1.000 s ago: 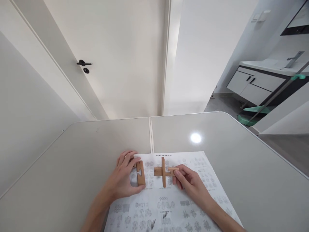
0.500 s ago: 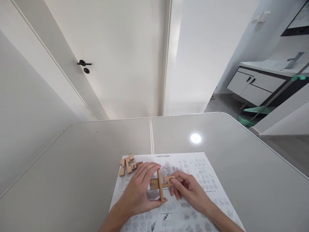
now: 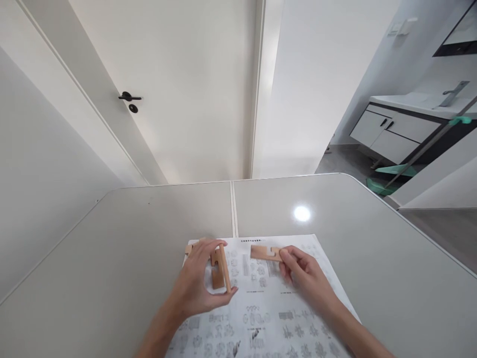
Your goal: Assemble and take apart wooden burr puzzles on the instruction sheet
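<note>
A printed instruction sheet (image 3: 268, 313) lies on the grey table (image 3: 149, 223) before me. My left hand (image 3: 197, 288) pinches a notched wooden puzzle bar (image 3: 224, 268) upright between thumb and fingers. Just behind that bar another notched wooden piece (image 3: 216, 271) shows, partly hidden, and I cannot tell whether it lies on the sheet. My right hand (image 3: 303, 273) grips the end of a second notched wooden bar (image 3: 265, 253), held flat just above the sheet. More small wooden pieces (image 3: 188, 248) peek out behind my left hand.
A seam (image 3: 232, 209) runs down the middle of the table. A closed door with a black handle (image 3: 129, 97) stands beyond the far edge. To the right are a vanity cabinet (image 3: 395, 132) and a green mop (image 3: 387, 176).
The crossed wooden pair has come apart. My left hand carried one bar to the left, and my right hand moved the other bar up and to the right.
</note>
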Tool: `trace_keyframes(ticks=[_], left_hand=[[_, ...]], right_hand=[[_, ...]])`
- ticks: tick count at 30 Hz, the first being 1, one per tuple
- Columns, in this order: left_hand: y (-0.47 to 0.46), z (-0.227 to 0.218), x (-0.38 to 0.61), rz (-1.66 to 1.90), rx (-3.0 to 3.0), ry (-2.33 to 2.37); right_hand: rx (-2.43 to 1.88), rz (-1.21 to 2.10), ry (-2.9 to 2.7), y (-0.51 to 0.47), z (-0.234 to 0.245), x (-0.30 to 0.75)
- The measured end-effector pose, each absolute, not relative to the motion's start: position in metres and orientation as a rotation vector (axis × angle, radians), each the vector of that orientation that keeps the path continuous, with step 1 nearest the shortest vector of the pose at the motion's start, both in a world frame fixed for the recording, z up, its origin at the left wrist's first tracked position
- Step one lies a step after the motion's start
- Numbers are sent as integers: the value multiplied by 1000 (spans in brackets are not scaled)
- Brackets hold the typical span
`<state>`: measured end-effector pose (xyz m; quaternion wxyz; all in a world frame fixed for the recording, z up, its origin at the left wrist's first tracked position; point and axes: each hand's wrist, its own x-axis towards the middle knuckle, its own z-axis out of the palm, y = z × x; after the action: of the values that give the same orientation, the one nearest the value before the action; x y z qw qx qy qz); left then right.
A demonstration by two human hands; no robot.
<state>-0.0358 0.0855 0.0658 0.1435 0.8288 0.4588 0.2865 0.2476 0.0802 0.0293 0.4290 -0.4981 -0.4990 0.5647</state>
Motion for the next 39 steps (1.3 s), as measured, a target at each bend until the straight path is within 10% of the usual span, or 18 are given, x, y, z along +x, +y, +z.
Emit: trace_keyframes(ticks=[39], left_hand=[[87, 42, -19, 496, 2580, 1321]], right_hand=[[-1028, 821, -2158, 62, 13, 223]])
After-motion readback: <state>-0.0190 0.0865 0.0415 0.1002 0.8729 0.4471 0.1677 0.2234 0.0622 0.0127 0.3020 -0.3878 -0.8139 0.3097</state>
